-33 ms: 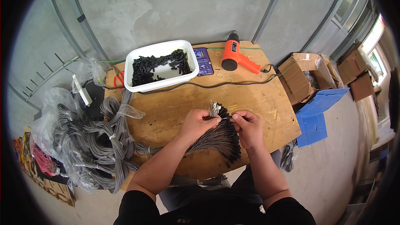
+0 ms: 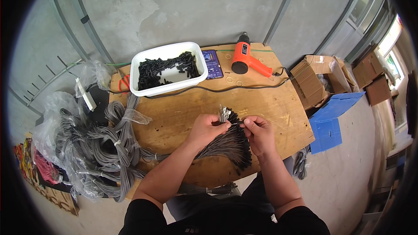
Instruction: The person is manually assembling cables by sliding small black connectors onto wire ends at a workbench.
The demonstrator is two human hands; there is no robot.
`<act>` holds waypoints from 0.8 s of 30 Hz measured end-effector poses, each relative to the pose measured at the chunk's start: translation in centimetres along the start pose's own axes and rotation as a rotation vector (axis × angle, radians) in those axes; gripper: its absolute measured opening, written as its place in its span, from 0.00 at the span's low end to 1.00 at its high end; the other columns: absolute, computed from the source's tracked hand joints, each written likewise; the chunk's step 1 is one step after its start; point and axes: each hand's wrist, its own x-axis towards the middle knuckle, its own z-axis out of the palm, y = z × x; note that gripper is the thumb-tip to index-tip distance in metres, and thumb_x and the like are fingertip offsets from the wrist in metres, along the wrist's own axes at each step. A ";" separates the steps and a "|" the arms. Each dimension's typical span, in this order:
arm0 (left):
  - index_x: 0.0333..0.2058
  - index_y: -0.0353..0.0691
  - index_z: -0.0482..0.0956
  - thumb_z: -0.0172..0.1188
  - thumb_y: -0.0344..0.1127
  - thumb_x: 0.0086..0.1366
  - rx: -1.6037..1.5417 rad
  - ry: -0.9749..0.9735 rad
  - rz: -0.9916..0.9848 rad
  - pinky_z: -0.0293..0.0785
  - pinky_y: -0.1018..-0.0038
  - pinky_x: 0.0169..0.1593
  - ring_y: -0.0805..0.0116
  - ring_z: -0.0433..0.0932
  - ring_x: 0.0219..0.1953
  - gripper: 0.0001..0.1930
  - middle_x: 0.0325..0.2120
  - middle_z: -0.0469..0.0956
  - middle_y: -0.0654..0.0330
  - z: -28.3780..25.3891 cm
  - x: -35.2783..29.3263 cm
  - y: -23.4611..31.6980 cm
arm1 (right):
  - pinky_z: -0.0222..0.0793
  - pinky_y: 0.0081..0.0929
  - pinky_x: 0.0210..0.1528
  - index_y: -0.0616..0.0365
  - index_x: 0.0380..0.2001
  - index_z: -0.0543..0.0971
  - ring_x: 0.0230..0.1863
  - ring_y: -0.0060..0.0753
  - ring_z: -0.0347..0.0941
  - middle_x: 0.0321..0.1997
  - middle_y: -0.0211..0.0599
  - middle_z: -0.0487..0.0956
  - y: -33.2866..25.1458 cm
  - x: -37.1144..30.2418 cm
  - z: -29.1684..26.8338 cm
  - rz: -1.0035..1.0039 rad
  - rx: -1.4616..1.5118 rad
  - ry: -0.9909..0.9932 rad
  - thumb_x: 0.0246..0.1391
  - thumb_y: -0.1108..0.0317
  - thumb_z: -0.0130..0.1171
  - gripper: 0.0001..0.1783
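Observation:
Over the middle of the wooden table, my left hand (image 2: 206,127) pinches a group of grey wires whose bare silvery ends (image 2: 224,114) stick up above the fingers. To its right, my right hand (image 2: 258,134) has thumb and forefinger pressed together on a small black sleeve, largely hidden by the fingertips. A fan of grey wires (image 2: 221,145) spreads below and between my hands. Many of these wires end in black sleeves (image 2: 244,159) along the fan's right edge. Beyond my hands, a white tub (image 2: 136,88) holds a heap of loose black sleeves (image 2: 152,70).
An orange heat gun (image 2: 246,58) lies at the back right, its black cord (image 2: 196,88) crossing the table. Beside the tub are a phone (image 2: 212,64) and red-handled pliers (image 2: 124,83). Bundled grey wires (image 2: 113,143) pile up at left. Cardboard boxes (image 2: 320,80) stand at right.

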 end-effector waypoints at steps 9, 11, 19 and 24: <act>0.30 0.32 0.82 0.66 0.34 0.62 0.070 -0.002 0.007 0.68 0.80 0.30 0.81 0.72 0.24 0.09 0.20 0.78 0.66 0.0 0.1 -0.2 | 0.53 0.11 0.18 0.63 0.38 0.79 0.21 0.16 0.63 0.30 0.33 0.80 0.1 0.5 -1.2 0.214 0.211 -0.103 0.63 0.66 0.58 0.10; 0.30 0.32 0.82 0.65 0.34 0.62 0.058 -0.001 0.008 0.67 0.79 0.30 0.81 0.72 0.24 0.09 0.20 0.77 0.66 0.1 0.0 0.0 | 0.53 0.11 0.18 0.64 0.38 0.79 0.21 0.16 0.63 0.30 0.33 0.80 0.3 0.4 -1.1 0.215 0.212 -0.113 0.63 0.66 0.58 0.10; 0.33 0.30 0.81 0.65 0.27 0.61 0.030 -0.036 -0.054 0.71 0.80 0.35 0.78 0.75 0.28 0.05 0.25 0.78 0.64 -0.1 0.0 0.3 | 0.53 0.11 0.19 0.63 0.39 0.79 0.21 0.16 0.63 0.30 0.33 0.81 0.7 0.4 -0.9 0.241 0.228 -0.137 0.62 0.67 0.60 0.09; 0.33 0.30 0.81 0.65 0.27 0.62 0.026 -0.045 -0.052 0.71 0.80 0.35 0.78 0.75 0.29 0.05 0.25 0.78 0.64 0.0 -0.1 0.4 | 0.54 0.11 0.19 0.63 0.39 0.80 0.20 0.16 0.63 0.31 0.35 0.81 0.5 0.2 -0.8 0.221 0.216 -0.132 0.61 0.69 0.60 0.08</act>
